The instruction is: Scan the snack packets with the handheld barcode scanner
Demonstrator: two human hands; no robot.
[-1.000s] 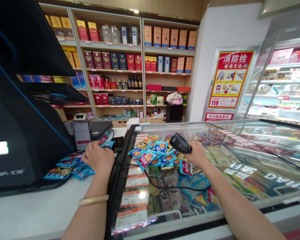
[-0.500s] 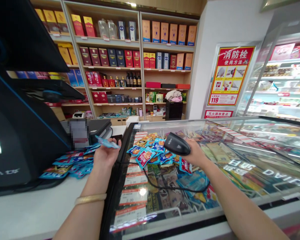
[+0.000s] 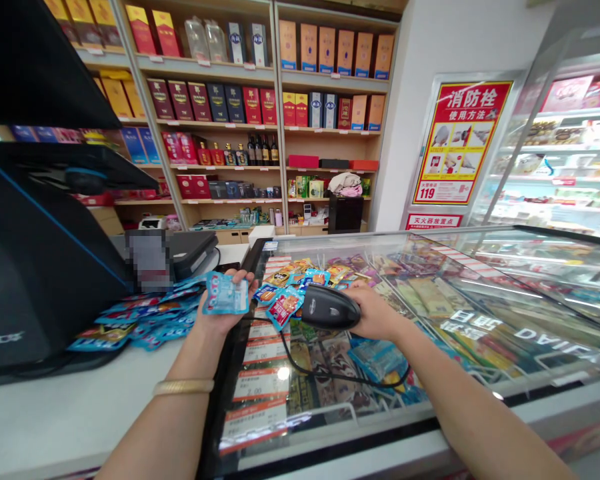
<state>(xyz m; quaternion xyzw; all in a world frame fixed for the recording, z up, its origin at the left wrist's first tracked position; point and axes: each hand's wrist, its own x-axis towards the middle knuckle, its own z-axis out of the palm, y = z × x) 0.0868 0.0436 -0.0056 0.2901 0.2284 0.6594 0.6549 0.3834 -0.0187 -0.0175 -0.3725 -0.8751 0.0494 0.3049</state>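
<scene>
My left hand (image 3: pixel 223 313) holds up a small blue snack packet (image 3: pixel 225 294), its flat face turned toward me, just above the left edge of the glass freezer lid (image 3: pixel 430 320). My right hand (image 3: pixel 375 312) grips a black corded barcode scanner (image 3: pixel 330 307), its head pointing left at the packet from a short distance. Between and behind my hands lies a heap of small snack packets (image 3: pixel 300 285) on the glass. A second heap of blue packets (image 3: pixel 145 320) lies on the white counter (image 3: pixel 70 413) left of my left hand.
A black checkout terminal (image 3: pixel 35 267) stands at the left on the counter, with a dark printer (image 3: pixel 193 245) behind the packets. Shelves of boxed goods and bottles (image 3: pixel 260 113) line the back wall. A red fire-hydrant poster (image 3: pixel 460 143) and an open chiller (image 3: pixel 565 147) are at the right.
My left hand lifted one blue packet from the counter heap and turned it upright toward me. My right hand swung the scanner down and left until it points at the packet.
</scene>
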